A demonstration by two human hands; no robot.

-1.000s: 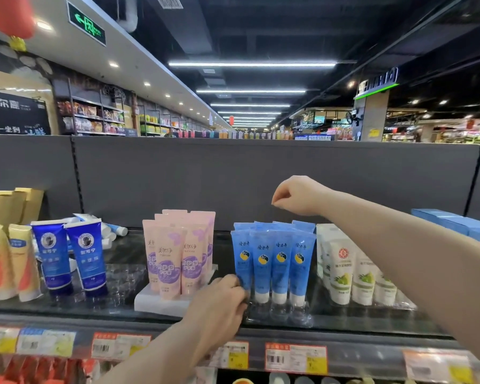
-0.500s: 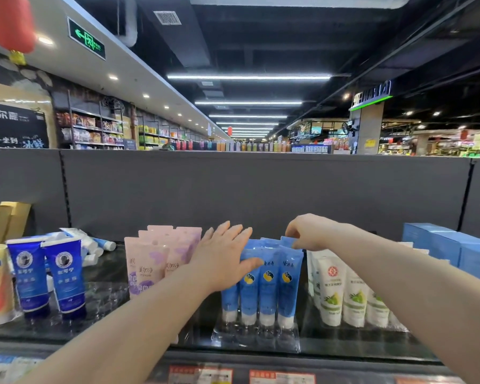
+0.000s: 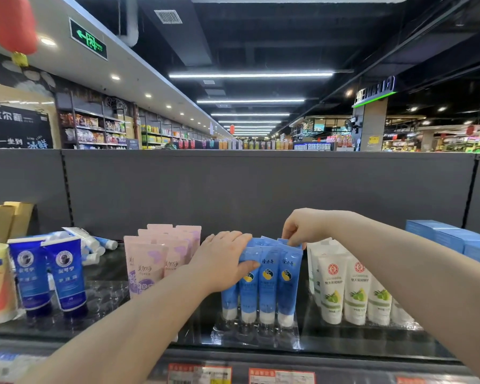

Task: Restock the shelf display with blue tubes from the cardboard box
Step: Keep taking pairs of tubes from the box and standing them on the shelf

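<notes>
Shelf [image 3: 100, 297] was the black top deck, grey back panel behind it, price strip along the front edge. Cardboard box wasn't in view.

Neighbours on the shelf: pink tubes [image 3: 150, 261] just left of my stock, white tubes [image 3: 352, 289] just right, dark blue tubes [image 3: 47, 275] toward the left end, blue cartons [image 3: 452, 236] at the right end by the back panel.

Blue tubes [image 3: 269, 281] stood caps down in a clear tray [image 3: 255, 335] at the middle of the front edge, several rows deep, front row of four upright.

Left hand [image 3: 222, 261] lay flat and open over the left-side tube tops, thumb on the front face, bracing the block.

Right hand [image 3: 302, 228] was pinched shut at the back row's crimped tops; couldn't tell whether it held a fresh tube or only squared one already seated.

Judgement: seating/straightening step, mid-restock. Next move needs the back tube pushed into its slot, then both hands off without tipping the front row, then back to the box.
</notes>
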